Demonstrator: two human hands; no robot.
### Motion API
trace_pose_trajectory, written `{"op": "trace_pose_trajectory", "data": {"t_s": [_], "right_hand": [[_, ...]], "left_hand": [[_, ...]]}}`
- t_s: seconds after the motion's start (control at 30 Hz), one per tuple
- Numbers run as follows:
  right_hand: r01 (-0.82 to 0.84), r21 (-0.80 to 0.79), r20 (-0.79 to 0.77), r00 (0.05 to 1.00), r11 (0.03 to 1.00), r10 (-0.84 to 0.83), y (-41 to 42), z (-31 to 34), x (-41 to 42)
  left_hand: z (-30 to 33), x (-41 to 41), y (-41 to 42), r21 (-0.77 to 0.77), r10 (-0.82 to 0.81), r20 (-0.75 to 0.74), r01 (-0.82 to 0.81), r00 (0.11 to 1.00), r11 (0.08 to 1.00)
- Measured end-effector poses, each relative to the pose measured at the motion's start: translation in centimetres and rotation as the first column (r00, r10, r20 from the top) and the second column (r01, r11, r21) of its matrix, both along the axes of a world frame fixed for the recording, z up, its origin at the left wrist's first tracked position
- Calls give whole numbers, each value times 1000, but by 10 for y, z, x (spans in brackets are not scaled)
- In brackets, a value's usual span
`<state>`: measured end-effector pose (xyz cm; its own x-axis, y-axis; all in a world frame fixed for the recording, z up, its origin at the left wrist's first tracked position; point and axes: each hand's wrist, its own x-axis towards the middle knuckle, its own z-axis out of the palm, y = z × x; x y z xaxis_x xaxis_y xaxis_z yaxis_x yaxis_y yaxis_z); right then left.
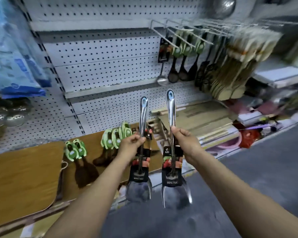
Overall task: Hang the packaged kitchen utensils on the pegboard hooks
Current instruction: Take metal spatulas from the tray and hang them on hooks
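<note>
I hold two packaged steel turners upright before the pegboard (101,54), one in each hand. My left hand (130,143) pinches the left turner (141,150) partway up its handle, fingers curled round the steel just above the dark label card; my right hand (182,136) grips the right turner (172,152) the same way. Both blades hang low, and both hang-holes point up, well short of the hooks (184,34).

Those hooks sit up and to the right, already carrying ladles (176,66) and wooden spatulas (234,73); the near prongs look crowded, and the view there is blurred, so I cannot tell which prong has room. That is my first risk: steering a hang-hole onto a loaded hook could knock hanging stock loose or leave the turner caught on the tip only.

The second is the grip. I judge both holds as light pinches on smooth, polished handles with the heavy blade below; a tilt toward the hooks could let a turner slide or swing in my fingers. The hang-holes are small, too, and threading two at once invites a miss, so one at a time seems wiser.

More green-carded utensils (113,138) lie on the brown shelf (24,172) below, under my left arm; a dropped turner would land among them.
</note>
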<state>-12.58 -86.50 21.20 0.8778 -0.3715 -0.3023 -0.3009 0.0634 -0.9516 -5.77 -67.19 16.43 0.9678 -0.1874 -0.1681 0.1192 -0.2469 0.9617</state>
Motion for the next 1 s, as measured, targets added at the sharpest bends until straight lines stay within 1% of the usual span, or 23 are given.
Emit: {"op": "trace_pose_trajectory", "data": {"t_s": [0.17, 0.23, 0.3, 0.5, 0.6, 0.7, 0.83, 0.93, 1.0], "right_hand": [[157, 27, 113, 981, 987, -159, -90, 33, -28], [207, 47, 164, 963, 977, -212, -121, 43, -32], [242, 35, 186, 952, 970, -244, -150, 50, -33], [324, -27, 240, 921, 946, -308, -237, 60, -9], [340, -50, 261, 912, 939, -316, -275, 65, 12], [352, -58, 288, 902, 934, -322, -311, 69, 33], [327, -88, 294, 911, 941, -290, -351, 70, 63], [284, -130, 277, 930, 950, -240, -376, 67, 88], [243, -133, 282, 939, 961, -198, -391, 66, 104]], "left_hand": [[47, -13, -111, -20, -124, 134, 128, 983, 992], [63, -11, -147, -3, -162, 172, 165, 972, 986], [73, -6, -178, 14, -195, 212, 197, 958, 980], [88, 27, -266, -28, -221, 274, 237, 936, 971], [89, 50, -304, -57, -221, 281, 246, 934, 967], [92, 69, -335, -50, -226, 292, 250, 929, 967], [96, 87, -364, -17, -227, 286, 242, 931, 970], [96, 97, -384, -10, -194, 291, 205, 937, 979], [97, 100, -397, -36, -140, 288, 157, 947, 987]]}}
